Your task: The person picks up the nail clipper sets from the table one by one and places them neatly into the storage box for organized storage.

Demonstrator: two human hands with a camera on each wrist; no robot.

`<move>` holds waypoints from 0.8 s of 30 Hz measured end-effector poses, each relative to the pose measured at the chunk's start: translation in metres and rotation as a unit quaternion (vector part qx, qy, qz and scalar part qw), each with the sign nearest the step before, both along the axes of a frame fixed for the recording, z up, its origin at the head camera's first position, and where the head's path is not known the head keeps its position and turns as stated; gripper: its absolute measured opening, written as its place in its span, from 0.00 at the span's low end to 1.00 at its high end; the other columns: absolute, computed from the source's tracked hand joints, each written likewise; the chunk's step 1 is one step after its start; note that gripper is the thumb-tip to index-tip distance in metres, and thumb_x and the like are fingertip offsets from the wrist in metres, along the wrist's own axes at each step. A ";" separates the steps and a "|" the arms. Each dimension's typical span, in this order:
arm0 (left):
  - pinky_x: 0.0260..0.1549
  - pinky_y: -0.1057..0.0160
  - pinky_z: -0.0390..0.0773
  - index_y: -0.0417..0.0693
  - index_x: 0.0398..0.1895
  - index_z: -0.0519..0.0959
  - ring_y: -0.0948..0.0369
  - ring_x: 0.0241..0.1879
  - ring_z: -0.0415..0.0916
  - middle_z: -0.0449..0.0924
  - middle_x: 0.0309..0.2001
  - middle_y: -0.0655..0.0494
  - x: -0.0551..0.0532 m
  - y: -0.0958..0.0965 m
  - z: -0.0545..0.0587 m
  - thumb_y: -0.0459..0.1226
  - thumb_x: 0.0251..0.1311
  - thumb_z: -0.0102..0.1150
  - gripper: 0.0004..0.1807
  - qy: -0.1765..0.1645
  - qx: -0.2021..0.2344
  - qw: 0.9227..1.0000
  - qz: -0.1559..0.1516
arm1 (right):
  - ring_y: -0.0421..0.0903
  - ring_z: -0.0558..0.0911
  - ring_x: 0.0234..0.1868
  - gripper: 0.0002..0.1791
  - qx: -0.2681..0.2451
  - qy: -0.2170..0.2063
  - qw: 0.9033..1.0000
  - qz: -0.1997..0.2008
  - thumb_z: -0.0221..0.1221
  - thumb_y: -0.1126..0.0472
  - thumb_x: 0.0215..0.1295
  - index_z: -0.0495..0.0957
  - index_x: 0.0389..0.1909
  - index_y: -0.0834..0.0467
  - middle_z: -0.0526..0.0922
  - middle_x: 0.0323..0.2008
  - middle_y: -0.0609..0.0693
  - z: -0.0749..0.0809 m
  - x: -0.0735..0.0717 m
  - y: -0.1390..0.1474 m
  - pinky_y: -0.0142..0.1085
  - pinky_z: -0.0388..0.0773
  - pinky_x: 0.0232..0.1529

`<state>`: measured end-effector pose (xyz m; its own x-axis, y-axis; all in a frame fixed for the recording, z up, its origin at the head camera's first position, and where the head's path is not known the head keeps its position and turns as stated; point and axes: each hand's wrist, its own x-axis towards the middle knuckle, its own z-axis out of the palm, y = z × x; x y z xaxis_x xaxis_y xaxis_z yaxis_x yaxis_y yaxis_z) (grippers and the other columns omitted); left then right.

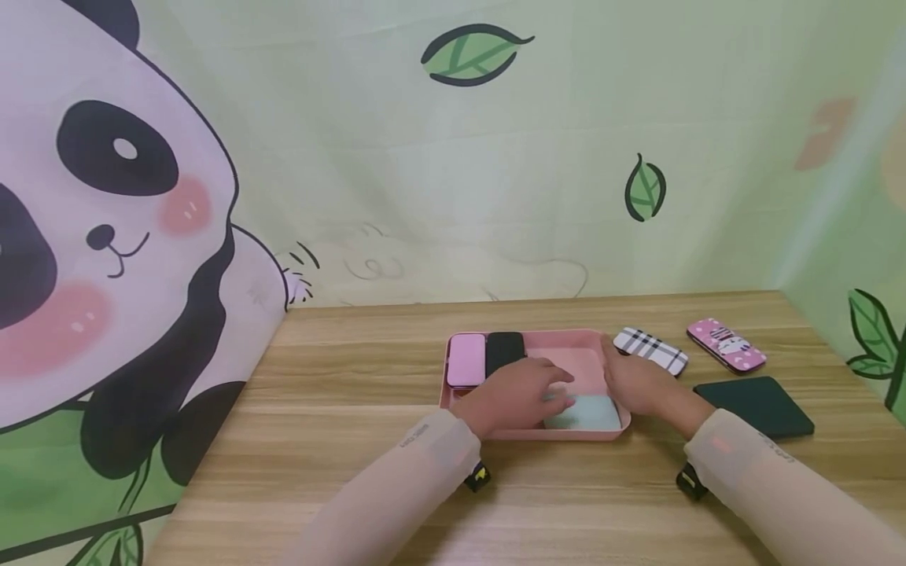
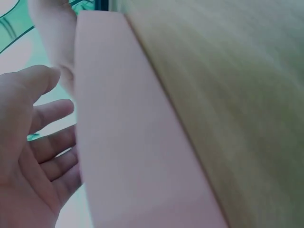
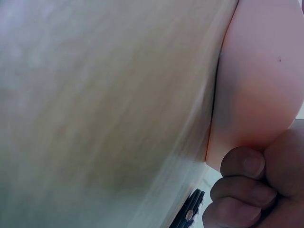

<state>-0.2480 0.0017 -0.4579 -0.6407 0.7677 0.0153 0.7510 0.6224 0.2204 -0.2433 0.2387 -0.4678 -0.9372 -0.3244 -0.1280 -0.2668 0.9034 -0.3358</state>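
Note:
A shallow pink tray [image 1: 559, 434] lies on the table, its outer wall [image 2: 128, 133] filling much of the left wrist view. Inside it at the far left are a small pink case [image 1: 466, 360] and a black case [image 1: 506, 348]; a pale blue flat item [image 1: 587, 413] lies at its front right. My left hand [image 1: 520, 391] reaches over the front of the tray, fingers apart and loosely bent, fingertips close above the pale blue item. At the tray's right end my right hand [image 1: 640, 383] grips the wall, with curled fingers [image 3: 242, 190] against its outside.
Right of the tray lie a black-and-white plaid case [image 1: 651, 350], a pink patterned case [image 1: 727, 346] and a dark green flat rectangular item [image 1: 756, 406]. The wooden table [image 1: 340, 464] ends at a hanging cloth [image 1: 368, 157] printed with a panda and leaves.

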 end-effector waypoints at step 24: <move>0.59 0.56 0.74 0.56 0.69 0.73 0.58 0.64 0.70 0.74 0.66 0.58 0.015 -0.063 0.066 0.52 0.69 0.56 0.27 -0.004 0.191 0.978 0.082 | 0.41 0.64 0.14 0.35 0.009 -0.004 1.000 0.011 0.37 0.57 0.80 0.39 0.76 0.75 0.67 0.15 0.48 0.004 0.000 0.000 0.34 0.61 0.18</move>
<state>-0.2326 -0.0613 -0.3924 -0.7553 0.5941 0.2766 0.6461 0.6047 0.4656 -0.2430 0.2386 -0.4634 -0.9290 -0.3416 -0.1422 -0.2829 0.9035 -0.3219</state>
